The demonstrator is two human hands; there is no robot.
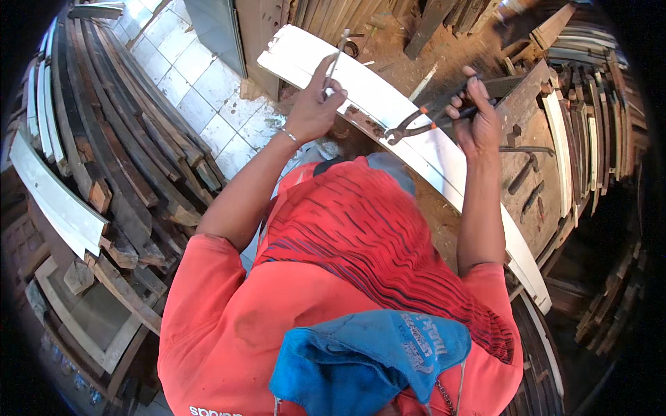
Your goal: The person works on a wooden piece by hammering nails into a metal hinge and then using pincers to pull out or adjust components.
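A long white-painted board (pixel 374 76) runs slantwise in front of me, from the upper left to the lower right. Over its far left part, my left hand (pixel 316 104) pinches a slim metal rod (pixel 337 61) that points upward; its exact kind is unclear. My right hand (pixel 476 118) is closed round the dark handles of a pair of pincers (pixel 411 130) with orange bands. The pincers' jaws point left, above the board's near edge, and look slightly parted. Part of the handles is hidden by my fingers.
On the wooden bench (pixel 517 132) at the right lie a hammer (pixel 523 173), a small dark-handled tool (pixel 533 197) and a thin metal bar (pixel 527 149). Timber stacks (pixel 118 139) fill the left side, and more boards (pixel 596 139) stand at the right. White floor tiles (pixel 215 83) show beyond.
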